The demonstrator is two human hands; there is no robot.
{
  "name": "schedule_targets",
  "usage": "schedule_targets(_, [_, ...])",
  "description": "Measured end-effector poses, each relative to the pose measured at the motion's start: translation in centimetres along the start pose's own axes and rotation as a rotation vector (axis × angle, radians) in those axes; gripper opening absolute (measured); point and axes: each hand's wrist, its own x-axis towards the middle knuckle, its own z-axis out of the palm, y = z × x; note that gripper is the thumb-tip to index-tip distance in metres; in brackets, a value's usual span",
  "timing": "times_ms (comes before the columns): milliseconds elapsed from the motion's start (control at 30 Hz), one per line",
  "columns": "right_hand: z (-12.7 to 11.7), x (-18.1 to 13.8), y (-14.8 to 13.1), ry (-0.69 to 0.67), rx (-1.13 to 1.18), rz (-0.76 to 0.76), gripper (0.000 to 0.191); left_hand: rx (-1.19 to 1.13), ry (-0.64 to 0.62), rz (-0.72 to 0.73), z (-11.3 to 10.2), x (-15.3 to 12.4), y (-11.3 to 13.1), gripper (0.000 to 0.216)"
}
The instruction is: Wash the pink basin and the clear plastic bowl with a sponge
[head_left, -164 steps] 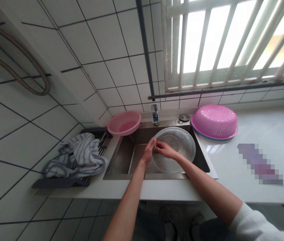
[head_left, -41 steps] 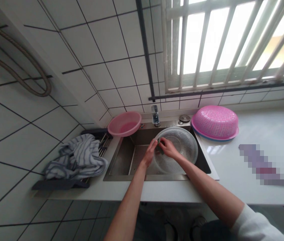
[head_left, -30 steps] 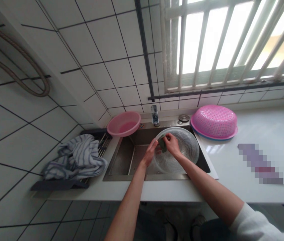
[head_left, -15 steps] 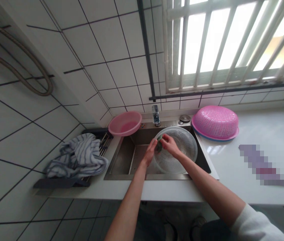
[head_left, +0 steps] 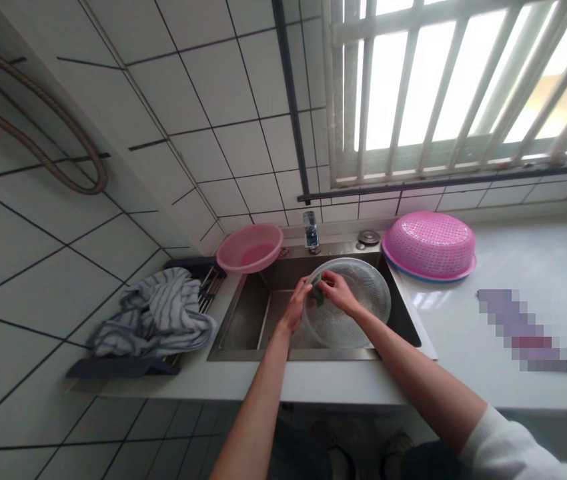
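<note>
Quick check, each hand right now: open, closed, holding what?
Left hand: closed on the rim of the clear strainer bowl.
Right hand: closed on a green scrub pad, inside that bowl.

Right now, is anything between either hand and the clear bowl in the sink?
Only the green pad, held in the right hand against the clear bowl near its rim. The left hand holds that rim directly; nothing else visible intervenes.

Single head view, steeply down over the sink (head_left: 243,319), seemingly wide-angle.
</note>
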Motion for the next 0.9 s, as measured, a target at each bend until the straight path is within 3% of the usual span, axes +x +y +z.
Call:
schedule_targets(267, [1.1,-1.2,0.5,-0.481,-0.168,-0.106,0.018,-0.091,0.032,-0.059,-0.5,0.1,-0.1,0.068])
schedule_targets(333, [1.1,-1.0,0.4,-0.416,-0.162,-0.104,0.018,-0.081,0.021,-0.039,-0.6,0.4,-0.3,0.069])
schedule_targets(433, [1.0,-0.6,0.2,-0.129,-0.078,-0.091,0.02,-0.126,0.016,-0.058,-0.4,0.6,-0.6,0.06])
schedule_targets(500, [1.2,-0.5,0.3,-0.026,-0.046,-0.084,0.02,-0.185,0.014,-0.091,-0.3,0.7,-0.8,0.058])
schedule_targets(700, [1.7,-1.1,0.7,-0.349,-0.143,-0.092,0.013,-0.205,0.087,-0.069,-0.5,0.8,-0.7,0.059])
schedule_targets(867, [0.9,-0.5,0.3,-0.024,-0.102,-0.121,0.016,-0.162,0.038,-0.083,-0.1,0.7,-0.8,0.065])
schedule_targets(900, [0.9,-0.5,0.3,-0.013,-0.112,-0.119,0.016,-0.157,0.038,-0.087,-0.1,0.8,-0.8,0.067])
